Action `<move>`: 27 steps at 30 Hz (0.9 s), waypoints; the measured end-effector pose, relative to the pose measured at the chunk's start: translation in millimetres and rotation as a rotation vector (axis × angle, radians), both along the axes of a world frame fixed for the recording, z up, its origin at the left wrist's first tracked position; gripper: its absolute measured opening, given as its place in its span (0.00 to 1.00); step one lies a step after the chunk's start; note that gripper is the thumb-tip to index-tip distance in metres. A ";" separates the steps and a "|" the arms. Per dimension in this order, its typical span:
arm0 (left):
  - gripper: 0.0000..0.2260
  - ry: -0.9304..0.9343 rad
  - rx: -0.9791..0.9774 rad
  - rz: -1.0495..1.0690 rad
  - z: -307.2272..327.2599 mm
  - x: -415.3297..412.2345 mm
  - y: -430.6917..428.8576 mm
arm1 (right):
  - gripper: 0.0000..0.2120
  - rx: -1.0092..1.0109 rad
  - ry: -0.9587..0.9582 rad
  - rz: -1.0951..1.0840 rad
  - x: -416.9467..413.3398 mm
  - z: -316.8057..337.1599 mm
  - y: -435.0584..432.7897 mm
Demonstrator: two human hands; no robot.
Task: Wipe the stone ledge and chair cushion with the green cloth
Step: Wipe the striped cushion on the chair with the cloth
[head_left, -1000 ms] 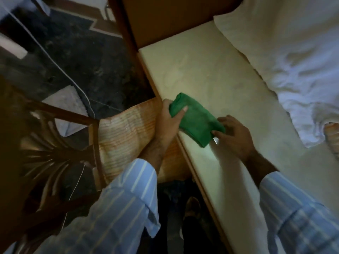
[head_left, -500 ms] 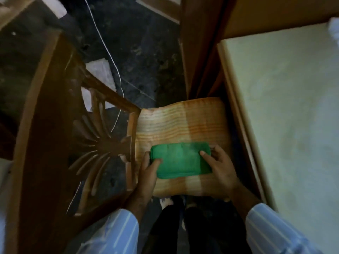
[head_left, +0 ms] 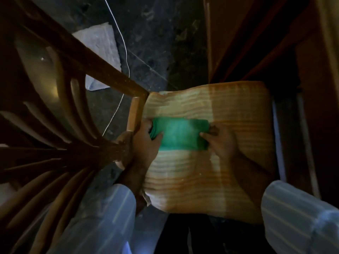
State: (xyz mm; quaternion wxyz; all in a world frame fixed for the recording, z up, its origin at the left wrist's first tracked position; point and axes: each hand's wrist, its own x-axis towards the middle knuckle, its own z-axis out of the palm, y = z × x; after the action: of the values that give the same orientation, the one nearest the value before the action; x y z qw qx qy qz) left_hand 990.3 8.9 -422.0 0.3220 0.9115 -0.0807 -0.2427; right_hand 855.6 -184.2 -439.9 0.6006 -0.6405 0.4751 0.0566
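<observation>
The folded green cloth [head_left: 180,133] lies flat on the striped orange-and-cream chair cushion [head_left: 216,173], in the middle of the view. My left hand [head_left: 145,143] grips the cloth's left end, thumb on top. My right hand [head_left: 222,142] presses and holds the cloth's right end with its fingers. Both hands rest on the cushion. The stone ledge shows only as a pale sliver at the far right edge [head_left: 333,43].
The wooden chair back [head_left: 60,125] with curved slats rises at the left, close to my left hand. A dark wooden panel [head_left: 256,43] stands behind the cushion. On the dark floor lie a pale rag [head_left: 100,46] and a thin white cable [head_left: 124,57].
Both hands carried the green cloth from the stone ledge down onto the chair cushion. Since half a second ago the view has closed in and the cloth sits further up the cushion.
</observation>
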 end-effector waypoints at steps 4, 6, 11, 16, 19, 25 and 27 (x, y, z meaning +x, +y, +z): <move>0.16 -0.209 0.055 -0.124 -2.0 40.2 -26.0 | 0.09 -0.079 -0.067 0.014 38.6 -13.9 -27.3; 0.15 -0.475 0.192 -0.313 -8.5 54.4 -34.2 | 0.09 0.027 -0.092 -0.011 60.0 -9.5 -30.8; 0.23 -0.584 0.147 -0.884 -41.2 44.4 -41.6 | 0.18 -0.066 -0.045 0.172 75.6 -21.3 -53.5; 0.36 -0.419 0.325 -0.820 -69.7 43.8 -42.5 | 0.26 -0.780 0.016 0.909 70.8 -40.5 -83.8; 0.35 -0.442 0.310 -0.851 -78.6 53.7 -50.3 | 0.31 -0.836 0.041 1.030 69.4 -54.5 -95.5; 0.23 -0.502 0.216 -0.798 -95.2 54.0 -69.5 | 0.25 -1.112 -0.021 1.041 57.1 -79.3 -95.4; 0.22 -0.520 0.194 -0.719 -94.0 45.4 -71.3 | 0.24 -1.128 -0.030 1.036 57.9 -81.0 -94.7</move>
State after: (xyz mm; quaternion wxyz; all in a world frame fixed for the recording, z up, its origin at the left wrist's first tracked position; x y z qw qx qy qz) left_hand 1035.6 -62.5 -516.0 0.0995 0.8821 -0.4473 -0.1087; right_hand 913.6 -279.0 -520.9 0.0860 -0.9917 0.0630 0.0713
